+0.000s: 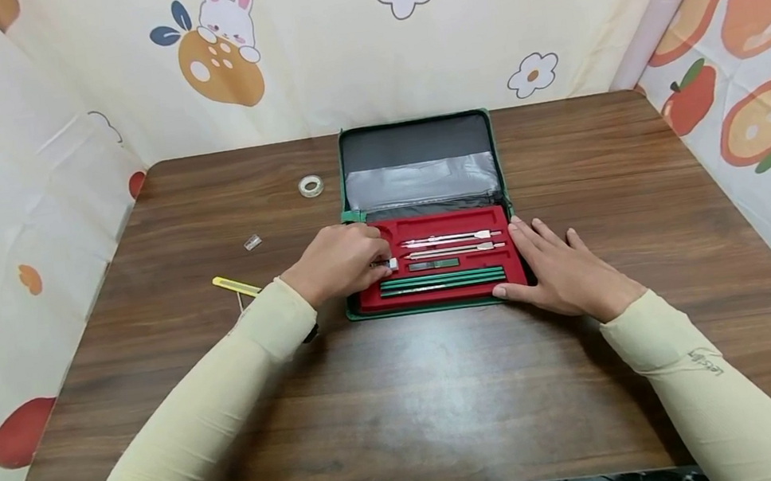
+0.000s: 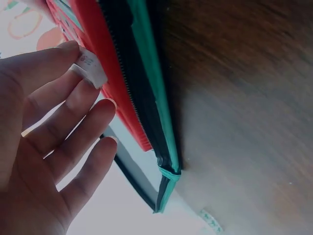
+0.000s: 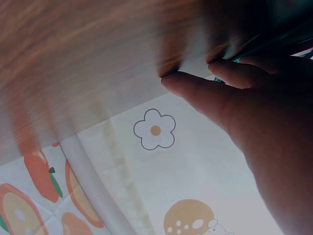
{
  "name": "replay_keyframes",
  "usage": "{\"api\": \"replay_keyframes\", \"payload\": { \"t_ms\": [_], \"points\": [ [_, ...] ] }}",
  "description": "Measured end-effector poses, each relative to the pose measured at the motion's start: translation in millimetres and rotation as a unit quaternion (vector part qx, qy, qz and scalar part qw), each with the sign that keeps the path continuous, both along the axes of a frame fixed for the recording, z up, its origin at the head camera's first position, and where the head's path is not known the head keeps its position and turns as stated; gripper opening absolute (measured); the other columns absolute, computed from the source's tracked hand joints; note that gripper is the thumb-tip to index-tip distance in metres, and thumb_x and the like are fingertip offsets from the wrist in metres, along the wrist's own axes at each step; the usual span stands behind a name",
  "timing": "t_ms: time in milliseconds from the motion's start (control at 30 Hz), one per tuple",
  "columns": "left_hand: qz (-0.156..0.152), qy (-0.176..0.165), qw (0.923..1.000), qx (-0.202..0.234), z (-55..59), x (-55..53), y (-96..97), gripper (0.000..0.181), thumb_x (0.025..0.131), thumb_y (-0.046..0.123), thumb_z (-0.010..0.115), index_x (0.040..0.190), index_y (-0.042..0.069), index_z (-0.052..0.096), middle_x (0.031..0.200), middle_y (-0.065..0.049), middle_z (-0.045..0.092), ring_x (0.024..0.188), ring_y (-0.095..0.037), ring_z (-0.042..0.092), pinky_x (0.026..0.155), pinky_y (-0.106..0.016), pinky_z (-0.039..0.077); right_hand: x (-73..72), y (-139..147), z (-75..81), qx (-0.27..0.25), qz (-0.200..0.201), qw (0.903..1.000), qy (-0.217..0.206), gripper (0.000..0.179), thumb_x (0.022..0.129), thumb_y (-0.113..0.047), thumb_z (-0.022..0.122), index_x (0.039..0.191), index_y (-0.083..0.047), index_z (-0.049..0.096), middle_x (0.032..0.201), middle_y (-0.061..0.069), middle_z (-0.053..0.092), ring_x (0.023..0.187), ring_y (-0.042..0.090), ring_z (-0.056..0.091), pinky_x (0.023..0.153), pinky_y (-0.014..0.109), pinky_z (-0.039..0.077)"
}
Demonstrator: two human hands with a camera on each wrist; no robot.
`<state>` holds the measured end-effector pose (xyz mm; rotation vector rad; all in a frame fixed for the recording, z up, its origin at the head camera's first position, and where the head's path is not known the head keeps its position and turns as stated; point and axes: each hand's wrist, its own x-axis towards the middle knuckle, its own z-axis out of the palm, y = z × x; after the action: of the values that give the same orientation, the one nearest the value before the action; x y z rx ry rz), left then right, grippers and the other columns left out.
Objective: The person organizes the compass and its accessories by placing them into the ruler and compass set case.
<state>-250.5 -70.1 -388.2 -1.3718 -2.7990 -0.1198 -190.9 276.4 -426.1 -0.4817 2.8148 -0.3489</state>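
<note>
An unfolded green zip case (image 1: 430, 311) lies on the table with a red moulded tray (image 1: 451, 222) inside. Two silver drafting tools (image 1: 448, 239), a small green-labelled case (image 1: 433, 264) and green pencils (image 1: 441, 278) sit in the tray's slots. At the tray's left side my left hand (image 1: 343, 262) pinches a small white eraser (image 2: 91, 67) with printed marks between thumb and fingertips. My right hand (image 1: 566, 274) rests with fingers spread along the right edge of the case. In the right wrist view, that hand's fingers (image 3: 195, 95) look dark against the light.
A roll of tape (image 1: 310, 186) lies left of the case's raised lid (image 1: 417, 143). Closer to the left arm are a small sharpener (image 1: 252, 242) and a yellow cutter-like tool (image 1: 235, 284), partly hidden by the sleeve. Printed curtains border the wooden table (image 1: 449, 409).
</note>
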Motion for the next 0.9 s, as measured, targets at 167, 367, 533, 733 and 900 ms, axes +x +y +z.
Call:
{"api": "replay_keyframes", "payload": {
  "t_ms": [167, 367, 533, 733, 900],
  "points": [
    [0.001, 0.0, 1.0, -0.001, -3.1, 0.8, -3.5, 0.022, 0.088, 0.033, 0.078, 0.101, 0.014, 0.078, 0.095, -0.002, 0.07, 0.085, -0.017, 0.06, 0.076, -0.034, 0.056, 0.3, -1.0, 0.1, -0.003, 0.001, 1.0, -0.001, 0.118, 0.082, -0.086, 0.044, 0.161, -0.005, 0.011, 0.166, 0.016, 0.011, 0.15, 0.044, 0.008, 0.11, 0.073, 0.005],
    [-0.02, -0.01, 0.9995, 0.024, -9.1, -1.4, -9.7, 0.022, 0.088, 0.031, 0.079, 0.102, 0.014, 0.078, 0.096, -0.002, 0.068, 0.09, -0.016, 0.059, 0.08, -0.032, 0.055, 0.3, -0.5, -0.1, -0.006, 0.0, 1.0, -0.001, 0.117, 0.082, -0.086, 0.044, 0.161, -0.006, 0.011, 0.166, 0.016, 0.011, 0.15, 0.044, 0.008, 0.11, 0.073, 0.005],
    [-0.03, -0.012, 0.9991, 0.029, -11.0, -1.1, -12.5, 0.024, 0.088, 0.03, 0.079, 0.105, 0.013, 0.077, 0.1, -0.003, 0.068, 0.094, -0.017, 0.058, 0.083, -0.033, 0.055, 0.0, -0.2, 0.5, -0.008, -0.002, 1.0, -0.005, 0.118, 0.081, -0.086, 0.045, 0.161, -0.006, 0.011, 0.166, 0.017, 0.012, 0.15, 0.044, 0.008, 0.111, 0.072, 0.005],
    [-0.03, -0.007, 0.9992, 0.025, -10.8, -0.2, -15.0, 0.027, 0.088, 0.032, 0.078, 0.107, 0.013, 0.077, 0.102, -0.003, 0.068, 0.096, -0.018, 0.058, 0.084, -0.033, 0.055, 1.0, -1.1, 0.8, -0.006, 0.001, 1.0, -0.001, 0.117, 0.082, -0.086, 0.044, 0.161, -0.005, 0.012, 0.166, 0.017, 0.012, 0.15, 0.044, 0.008, 0.111, 0.072, 0.005],
    [-0.025, -0.006, 0.999, 0.037, -9.2, -0.8, -19.9, 0.027, 0.089, 0.033, 0.077, 0.108, 0.013, 0.077, 0.101, -0.004, 0.067, 0.093, -0.018, 0.058, 0.081, -0.033, 0.055, 1.5, -1.0, 1.1, -0.007, 0.0, 1.0, -0.002, 0.117, 0.082, -0.085, 0.045, 0.161, -0.006, 0.011, 0.166, 0.017, 0.012, 0.15, 0.044, 0.009, 0.111, 0.072, 0.005]
  ]
}}
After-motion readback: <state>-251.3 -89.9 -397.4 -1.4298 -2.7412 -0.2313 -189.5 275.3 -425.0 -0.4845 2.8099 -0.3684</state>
